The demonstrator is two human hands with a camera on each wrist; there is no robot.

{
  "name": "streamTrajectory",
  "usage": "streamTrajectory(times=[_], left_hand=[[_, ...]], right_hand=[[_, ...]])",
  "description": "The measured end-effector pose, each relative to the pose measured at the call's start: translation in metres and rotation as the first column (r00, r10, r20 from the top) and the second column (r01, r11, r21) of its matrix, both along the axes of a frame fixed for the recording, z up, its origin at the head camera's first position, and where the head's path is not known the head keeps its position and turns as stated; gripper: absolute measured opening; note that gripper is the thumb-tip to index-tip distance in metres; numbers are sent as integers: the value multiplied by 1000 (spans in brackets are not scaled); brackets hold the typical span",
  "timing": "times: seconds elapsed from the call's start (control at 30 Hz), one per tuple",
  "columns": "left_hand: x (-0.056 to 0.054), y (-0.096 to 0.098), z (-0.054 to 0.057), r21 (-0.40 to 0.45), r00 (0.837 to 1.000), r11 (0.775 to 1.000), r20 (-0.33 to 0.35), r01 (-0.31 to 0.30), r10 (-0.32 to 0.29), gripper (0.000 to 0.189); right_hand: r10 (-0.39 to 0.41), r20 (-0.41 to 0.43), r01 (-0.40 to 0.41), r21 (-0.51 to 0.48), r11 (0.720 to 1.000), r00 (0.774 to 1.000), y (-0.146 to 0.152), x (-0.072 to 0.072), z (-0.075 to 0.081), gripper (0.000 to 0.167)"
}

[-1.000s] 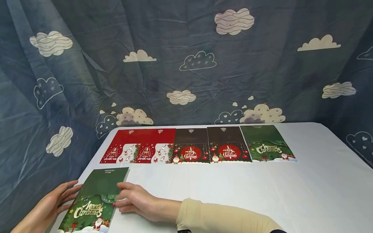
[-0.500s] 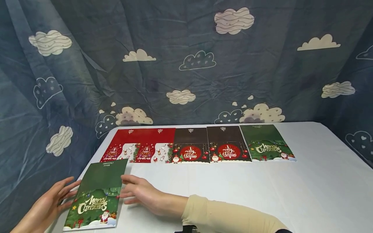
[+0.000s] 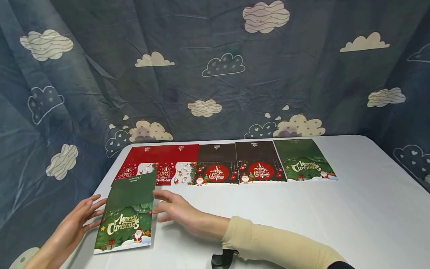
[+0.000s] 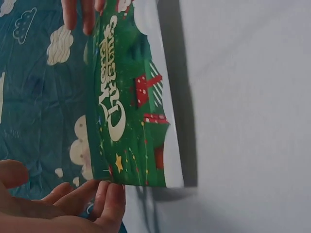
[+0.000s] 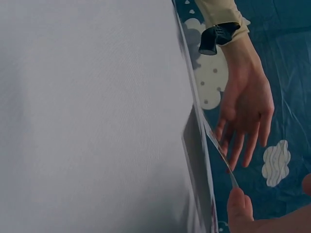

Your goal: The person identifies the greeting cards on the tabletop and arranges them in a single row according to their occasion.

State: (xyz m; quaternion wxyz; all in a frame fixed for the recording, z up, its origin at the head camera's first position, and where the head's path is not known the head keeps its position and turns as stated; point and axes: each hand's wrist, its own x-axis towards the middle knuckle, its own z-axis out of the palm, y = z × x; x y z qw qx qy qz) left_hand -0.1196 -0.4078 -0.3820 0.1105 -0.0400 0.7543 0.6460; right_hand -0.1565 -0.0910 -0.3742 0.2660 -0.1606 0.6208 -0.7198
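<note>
A green "Merry Christmas" card [image 3: 125,209] is held by its side edges between my two hands, tilted over the left part of the table. My left hand [image 3: 72,224] touches the left edge with extended fingertips, its thumb standing apart. Against the right edge rest the fingertips of my right hand [image 3: 184,215], lightly bent. Seen from the left wrist, the card [image 4: 129,97] casts a shadow on the white cloth below its bottom edge. In the right wrist view a thin flap [image 5: 221,150] shows edge-on, reaching to a fingertip.
Along the back lies a row of cards: two red ones [image 3: 181,153], two dark brown ones [image 3: 218,153] and a green one [image 3: 295,147]. The held card overlaps the leftmost red card in view. A dark cloud-print curtain [image 3: 228,101] hangs behind the white table [image 3: 268,209].
Both hands have carried the green card up off the front left, away from me and slightly right. Its top now covers part of the leftmost red card. The head view has shifted slightly.
</note>
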Motion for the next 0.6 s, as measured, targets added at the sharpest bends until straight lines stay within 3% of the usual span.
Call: streamTrajectory(times=[0.13,0.33,0.6], left_hand=[[-5,13,-1,51,1000,999,-10,-15,16,28],[-16,39,4,15,999,1000,-23,-25,25,46],[-27,70,-2,78,994,997,-110,-19,28,31]], right_hand=[[-24,-4,24,5,1000,1000,10,-2,1,61],[-47,-9,47,19,999,999,27,-5,-1,59],[-94,27,95,-21,995,995,46,-12,0,59]])
